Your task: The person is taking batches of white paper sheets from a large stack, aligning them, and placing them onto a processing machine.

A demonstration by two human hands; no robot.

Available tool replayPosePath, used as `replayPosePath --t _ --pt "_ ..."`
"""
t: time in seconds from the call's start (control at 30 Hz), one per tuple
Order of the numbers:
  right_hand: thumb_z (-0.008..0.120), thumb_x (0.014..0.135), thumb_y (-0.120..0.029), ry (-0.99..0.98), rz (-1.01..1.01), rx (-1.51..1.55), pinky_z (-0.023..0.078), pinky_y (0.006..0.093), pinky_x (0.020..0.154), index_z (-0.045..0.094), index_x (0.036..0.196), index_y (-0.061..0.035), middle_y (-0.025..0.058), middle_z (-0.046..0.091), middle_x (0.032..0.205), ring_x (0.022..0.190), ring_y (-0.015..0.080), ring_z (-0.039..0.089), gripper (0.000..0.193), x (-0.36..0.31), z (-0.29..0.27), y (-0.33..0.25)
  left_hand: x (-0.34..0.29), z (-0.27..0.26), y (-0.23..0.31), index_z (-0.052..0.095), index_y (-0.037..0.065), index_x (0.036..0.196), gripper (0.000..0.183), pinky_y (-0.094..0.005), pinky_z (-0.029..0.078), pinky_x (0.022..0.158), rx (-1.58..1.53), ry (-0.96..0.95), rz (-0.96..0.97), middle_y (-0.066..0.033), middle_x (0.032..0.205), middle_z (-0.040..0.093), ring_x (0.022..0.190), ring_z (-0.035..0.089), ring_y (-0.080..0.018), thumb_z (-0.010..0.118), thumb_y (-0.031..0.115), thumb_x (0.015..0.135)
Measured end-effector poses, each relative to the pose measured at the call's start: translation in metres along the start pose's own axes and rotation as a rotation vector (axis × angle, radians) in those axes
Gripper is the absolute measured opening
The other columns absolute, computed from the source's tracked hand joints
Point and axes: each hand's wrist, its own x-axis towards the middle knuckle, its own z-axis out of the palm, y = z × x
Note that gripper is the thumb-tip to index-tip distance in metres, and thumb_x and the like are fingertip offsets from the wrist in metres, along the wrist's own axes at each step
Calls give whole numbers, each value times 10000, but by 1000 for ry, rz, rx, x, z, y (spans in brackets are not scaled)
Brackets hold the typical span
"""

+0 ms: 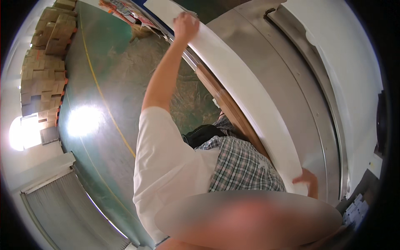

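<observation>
A long white sheet or stack of sheets [246, 91], bowed by the lens, runs beside me from the top of the view to the lower right. My left hand [186, 27] is closed at its far end, with the fingers curled over the white surface. At the near end my right hand [307, 182] grips the edge. Its thumb lies toward the white surface and the other fingers are partly hidden. Whether the white thing is one sheet or several, I cannot tell. A brown board or cardboard edge [227, 104] shows below it, along my side.
To the right of the white sheets lies a broad grey metal surface [271, 71] with a raised metal rail [308, 54]. Stacked cartons [43, 79] on pallets line the far left. A yellow line [100, 85] crosses the green floor [121, 66]. Colourful printed material [125, 11] lies at the top.
</observation>
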Motion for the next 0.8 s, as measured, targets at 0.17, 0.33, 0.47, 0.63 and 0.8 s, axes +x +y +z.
replayPosePath --t 0.17,0.33,0.47,0.63,0.8 --pt "814 420 -35 5 107 269 373 326 912 473 1178 -27 75 576 1086 1022 213 507 831 -28 18 90 50 31 -78 543 84 1094 467 -577 269 924 232 -148 -242 -143 1136 520 1110 452 -311 409 440 822" --pt "814 401 -18 -9 175 326 374 320 903 494 1139 -25 65 582 1065 1004 213 510 805 -18 18 99 89 28 -97 530 117 1145 480 -670 197 917 354 -407 -382 -128 1213 492 1144 434 -323 365 460 853" --pt "813 396 -13 -24 197 296 377 325 901 495 1139 -23 62 578 1075 1006 215 508 808 -13 12 101 102 18 -68 638 111 915 358 -551 298 916 247 -379 -142 -110 988 605 975 553 -270 476 416 819" --pt "812 392 -13 -59 224 281 377 329 901 496 1140 -23 60 581 1073 1007 214 508 812 -12 5 75 19 5 8 614 77 689 269 -414 395 781 -166 -494 604 -59 666 592 727 581 -254 518 293 818" --pt "795 408 7 -28 231 240 378 333 902 507 1142 -37 56 590 1056 1008 213 511 789 -13 3 62 11 16 3 620 86 748 263 -410 382 790 -98 -401 522 -60 721 606 753 578 -251 468 270 856"
